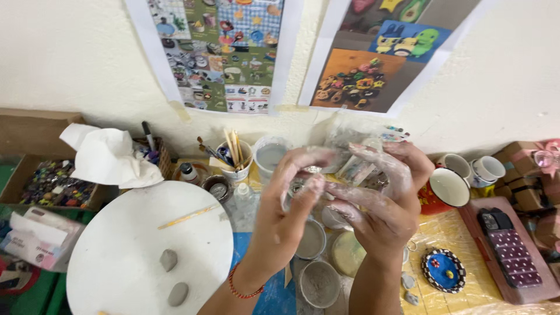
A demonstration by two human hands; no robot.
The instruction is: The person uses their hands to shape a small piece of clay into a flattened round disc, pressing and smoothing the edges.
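Left hand: I see my left hand (pixel 286 198) raised at the centre of the frame, dusted with pale clay, fingers curled inward and pinching a small clear plastic piece (pixel 300 188); a red cord bracelet (pixel 239 286) circles the wrist.
Right hand: my right hand (pixel 379 198) is just right of centre, also clay-smeared, fingers bent and closed around a crumpled clear plastic bag (pixel 356 154) that rises above both hands.
Held thing: the bag sits between the two hands, mid-frame, in front of the wall; I cannot tell what is inside it.
Below the hands: three small round dishes of grey slip (pixel 319 284) lie at lower centre, partly hidden by my wrists.
Lower left: a white round board (pixel 128 245) carries two grey clay lumps (pixel 173 277) and a thin wooden stick (pixel 188 216).
Upper left: a white cup of brushes (pixel 236 156) stands near a crumpled white paper (pixel 108 157).
Right side: a red mug (pixel 443 191) stands beside white cups, with a blue painted dish (pixel 443 270) lower down.
Top of frame: two picture posters (pixel 221 52) are taped to the wall.
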